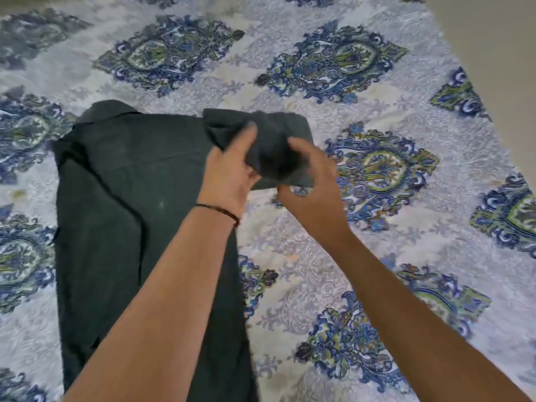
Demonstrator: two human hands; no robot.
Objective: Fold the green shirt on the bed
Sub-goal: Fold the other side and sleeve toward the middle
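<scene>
Green shirt (121,213) runs near-to-far, collar (97,111) at the far end.

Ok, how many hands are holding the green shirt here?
2. The left hand grips the raised sleeve where it meets the green shirt body; the right hand pinches the sleeve's lower edge, further right. Neither is hidden, though both are motion-blurred.

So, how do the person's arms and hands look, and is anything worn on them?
Left forearm and right forearm are bare, no sleeves in view. The left hand and right hand show no gloves or rings. A thin dark thread with a reddish part circles the left wrist.
</scene>
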